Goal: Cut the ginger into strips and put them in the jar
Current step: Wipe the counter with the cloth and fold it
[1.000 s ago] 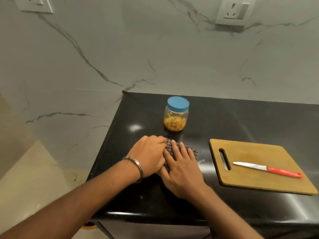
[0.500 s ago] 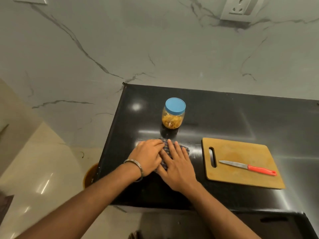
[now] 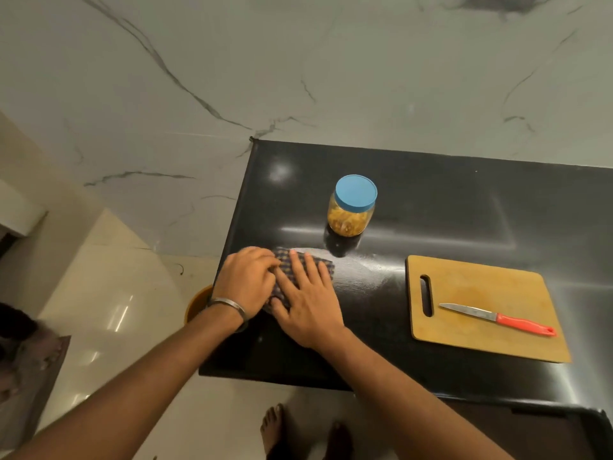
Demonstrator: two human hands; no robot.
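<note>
Both hands are down on the cloth (image 3: 311, 265) at the counter's (image 3: 431, 200) left end. The right hand (image 3: 306, 302) lies flat, fingers straight and slightly spread, pressing the checked fabric. The left hand (image 3: 247, 280), a metal bangle (image 3: 229, 305) on its wrist, sits at nine o'clock of the right, fingers curled onto the cloth's edge, apparently gripping it. At one o'clock of the hands stands the jar (image 3: 352, 207), blue lid on, yellowish ginger strips (image 3: 348, 222) inside. Over at three o'clock, well apart, the cutting board (image 3: 481, 293) lies with the red-handled knife (image 3: 497, 318) resting on it, untouched
</note>
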